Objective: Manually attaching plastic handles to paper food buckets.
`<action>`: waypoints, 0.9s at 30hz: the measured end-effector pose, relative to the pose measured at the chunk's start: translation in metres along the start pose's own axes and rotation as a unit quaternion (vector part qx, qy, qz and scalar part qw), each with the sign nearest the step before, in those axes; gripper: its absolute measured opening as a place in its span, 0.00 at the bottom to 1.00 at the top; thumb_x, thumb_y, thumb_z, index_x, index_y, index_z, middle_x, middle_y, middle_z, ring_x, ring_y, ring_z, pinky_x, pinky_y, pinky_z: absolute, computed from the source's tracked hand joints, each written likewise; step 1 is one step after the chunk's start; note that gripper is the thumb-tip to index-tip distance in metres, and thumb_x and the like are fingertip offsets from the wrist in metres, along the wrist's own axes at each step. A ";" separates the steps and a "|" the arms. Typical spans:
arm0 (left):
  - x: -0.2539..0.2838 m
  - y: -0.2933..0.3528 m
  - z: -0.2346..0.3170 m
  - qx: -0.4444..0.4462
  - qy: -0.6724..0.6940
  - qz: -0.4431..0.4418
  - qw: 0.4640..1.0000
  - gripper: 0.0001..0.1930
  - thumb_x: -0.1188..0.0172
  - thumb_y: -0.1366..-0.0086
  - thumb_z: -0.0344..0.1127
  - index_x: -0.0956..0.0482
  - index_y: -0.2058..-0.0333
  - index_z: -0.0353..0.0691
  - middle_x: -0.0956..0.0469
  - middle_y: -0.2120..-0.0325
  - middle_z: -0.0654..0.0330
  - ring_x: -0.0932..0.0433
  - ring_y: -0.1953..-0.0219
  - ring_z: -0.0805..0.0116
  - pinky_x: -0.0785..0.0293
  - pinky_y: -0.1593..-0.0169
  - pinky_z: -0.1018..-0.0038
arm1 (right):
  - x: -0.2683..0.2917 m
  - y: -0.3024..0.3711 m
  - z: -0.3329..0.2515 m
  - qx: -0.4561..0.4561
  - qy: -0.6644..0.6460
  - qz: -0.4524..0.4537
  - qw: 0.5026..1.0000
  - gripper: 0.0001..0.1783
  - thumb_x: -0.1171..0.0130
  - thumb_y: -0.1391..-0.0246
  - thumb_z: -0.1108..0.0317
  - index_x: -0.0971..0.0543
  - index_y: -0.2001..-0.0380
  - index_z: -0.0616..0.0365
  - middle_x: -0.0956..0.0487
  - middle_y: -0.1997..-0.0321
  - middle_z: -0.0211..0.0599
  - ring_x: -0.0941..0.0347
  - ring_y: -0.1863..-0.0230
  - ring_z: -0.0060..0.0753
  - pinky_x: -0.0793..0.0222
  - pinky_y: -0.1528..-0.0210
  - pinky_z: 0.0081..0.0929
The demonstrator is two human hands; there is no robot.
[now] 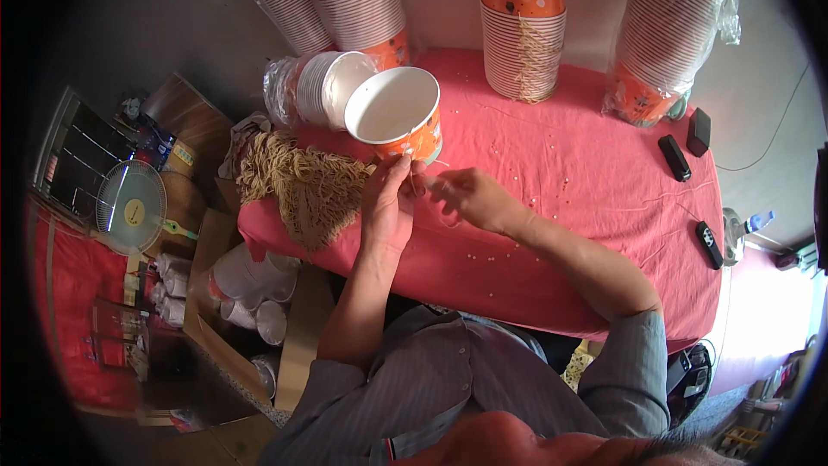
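A white-lined orange paper bucket (423,140) stands near the table's left side, its open mouth tipped toward me. My left hand (388,207) is closed at its lower front, thumb and fingertips pinching what looks like a thin tan cord against the bucket. Just to the right, my right hand (473,198) has its fingers curled in toward the left fingertips. They are slightly blurred, and what they hold cannot be made out. Left of my left hand, a heap of tan cords (315,185) hangs over the table edge.
Stacked paper buckets (524,52), with cords draped down them, stand at the back. A wrapped stack (660,34) is back right; more wrapped buckets (315,86) lie back left. Small black devices (673,158) sit on the red tablecloth (595,242). A cardboard box (302,328) and a fan (131,205) are left.
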State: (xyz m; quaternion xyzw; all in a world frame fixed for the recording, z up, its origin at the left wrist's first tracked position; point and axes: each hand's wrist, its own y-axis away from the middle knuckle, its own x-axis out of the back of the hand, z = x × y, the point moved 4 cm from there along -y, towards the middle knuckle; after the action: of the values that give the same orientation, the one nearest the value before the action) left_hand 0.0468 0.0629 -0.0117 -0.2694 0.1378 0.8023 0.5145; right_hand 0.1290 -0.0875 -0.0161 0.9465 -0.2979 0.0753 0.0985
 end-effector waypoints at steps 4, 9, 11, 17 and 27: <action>0.001 0.007 -0.002 0.002 -0.027 0.021 0.999 0.08 0.33 0.24 0.34 0.17 0.50 0.41 0.15 0.60 0.62 0.18 0.59 0.71 0.21 0.54 0.73 | 0.007 -0.002 -0.003 0.040 -0.125 0.075 0.989 0.23 0.42 0.22 0.52 0.15 0.43 0.61 0.12 0.52 0.32 0.17 0.57 0.26 0.17 0.53 0.29; 0.000 0.012 -0.011 -0.056 -0.077 0.003 0.995 0.09 0.33 0.25 0.33 0.15 0.51 0.35 0.11 0.62 0.59 0.15 0.63 0.72 0.22 0.57 0.75 | 0.006 -0.005 -0.007 0.091 -0.208 0.083 0.970 0.16 0.40 0.23 0.60 0.11 0.49 0.59 0.11 0.60 0.29 0.19 0.61 0.20 0.20 0.54 0.29; 0.000 0.015 -0.011 -0.051 -0.102 -0.004 0.993 0.08 0.34 0.24 0.32 0.15 0.52 0.35 0.12 0.61 0.58 0.14 0.61 0.71 0.21 0.56 0.73 | 0.005 -0.007 -0.006 0.132 -0.243 0.073 0.958 0.12 0.38 0.25 0.66 0.11 0.52 0.62 0.11 0.61 0.30 0.19 0.61 0.20 0.20 0.56 0.28; -0.012 0.024 -0.005 -0.041 -0.151 0.015 0.988 0.07 0.34 0.24 0.30 0.15 0.54 0.31 0.11 0.64 0.57 0.14 0.62 0.73 0.20 0.52 0.74 | 0.004 -0.007 -0.012 0.149 -0.257 0.075 0.952 0.08 0.36 0.28 0.74 0.14 0.53 0.69 0.13 0.63 0.32 0.19 0.63 0.21 0.19 0.59 0.25; -0.016 0.036 0.004 -0.050 -0.264 0.005 0.963 0.07 0.37 0.24 0.28 0.15 0.55 0.29 0.10 0.64 0.58 0.13 0.60 0.76 0.19 0.53 0.78 | 0.005 -0.003 -0.030 0.171 -0.148 0.016 0.974 0.11 0.36 0.28 0.73 0.14 0.49 0.70 0.10 0.59 0.39 0.14 0.59 0.27 0.14 0.54 0.30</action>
State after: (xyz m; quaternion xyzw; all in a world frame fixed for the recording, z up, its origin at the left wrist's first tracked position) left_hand 0.0187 0.0371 -0.0016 -0.0724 -0.0423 0.8537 0.5139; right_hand 0.1325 -0.0810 0.0132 0.9452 -0.3066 -0.0138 -0.1109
